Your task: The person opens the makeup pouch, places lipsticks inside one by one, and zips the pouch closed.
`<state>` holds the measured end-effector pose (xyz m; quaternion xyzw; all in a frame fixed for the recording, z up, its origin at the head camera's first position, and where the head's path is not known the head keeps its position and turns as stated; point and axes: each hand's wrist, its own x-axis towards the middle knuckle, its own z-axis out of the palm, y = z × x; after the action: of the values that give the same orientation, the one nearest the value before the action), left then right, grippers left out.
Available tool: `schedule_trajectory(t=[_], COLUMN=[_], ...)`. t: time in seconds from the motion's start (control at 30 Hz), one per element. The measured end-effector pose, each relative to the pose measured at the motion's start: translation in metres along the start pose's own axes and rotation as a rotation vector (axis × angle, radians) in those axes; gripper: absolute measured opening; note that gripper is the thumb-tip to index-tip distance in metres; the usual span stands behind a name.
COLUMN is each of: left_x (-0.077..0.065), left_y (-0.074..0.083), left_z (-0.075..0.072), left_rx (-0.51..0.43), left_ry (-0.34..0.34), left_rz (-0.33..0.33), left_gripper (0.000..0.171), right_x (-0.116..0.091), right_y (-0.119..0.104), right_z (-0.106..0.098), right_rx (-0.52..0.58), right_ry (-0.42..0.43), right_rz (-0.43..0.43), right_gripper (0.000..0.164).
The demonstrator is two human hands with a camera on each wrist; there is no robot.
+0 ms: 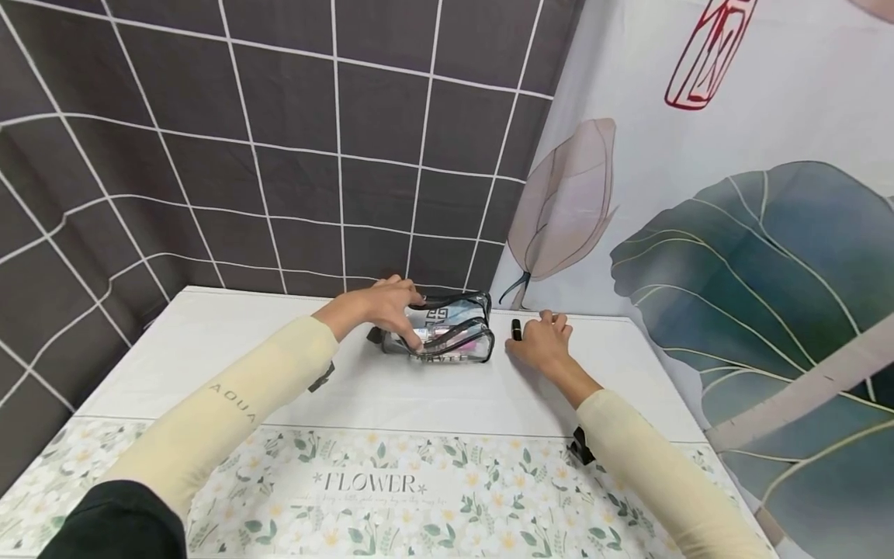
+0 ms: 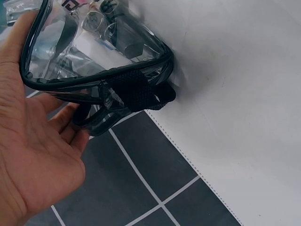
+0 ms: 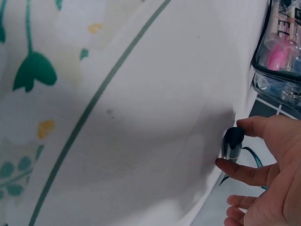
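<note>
A clear pouch with black piping (image 1: 454, 341) rests at the back of the white table, its zipped top open. Cosmetics show inside it, among them a pink item (image 3: 279, 57). My left hand (image 1: 387, 305) grips the pouch's left end, thumb at the front and fingers round the back; in the left wrist view a black strap tab (image 2: 134, 92) hangs at that end. To the right of the pouch, my right hand (image 1: 547, 341) pinches a small black lipstick tube (image 3: 232, 144) between thumb and index finger. The tube (image 1: 516, 330) stands upright at the table's back edge.
A dark grid-patterned cloth (image 1: 279, 171) hangs behind the table, and a leaf-printed white curtain (image 1: 628, 93) hangs at the right. The front of the table has a flower-printed cover (image 1: 370, 516).
</note>
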<state>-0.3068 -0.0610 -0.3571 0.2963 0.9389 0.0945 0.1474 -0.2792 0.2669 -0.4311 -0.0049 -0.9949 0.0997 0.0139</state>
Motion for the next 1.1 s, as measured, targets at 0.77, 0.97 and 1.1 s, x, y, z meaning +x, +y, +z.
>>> schedule_trajectory(t=[0.77,0.97,1.1], left_x=[-0.0015,-0.001,-0.0009], left_y=[0.0005,-0.0013,-0.0014], left_z=[-0.0017,-0.0013,-0.0013], left_rx=[-0.01,-0.023,-0.024], left_ry=[0.0,-0.001,-0.007], left_rz=[0.006,0.01,0.01], left_gripper=[0.1,0.099,0.1], right_x=[-0.0026,-0.0046,-0.005], right_y=[0.0037,0.0031,0.003], right_z=[-0.0055,-0.0074,-0.0072], right_rx=[0.008,0.014,0.009], right_ry=[-0.021,-0.02,-0.03], right_rz=[-0.01,-0.006,-0.006], right_gripper=[0.035,0.038,0.038])
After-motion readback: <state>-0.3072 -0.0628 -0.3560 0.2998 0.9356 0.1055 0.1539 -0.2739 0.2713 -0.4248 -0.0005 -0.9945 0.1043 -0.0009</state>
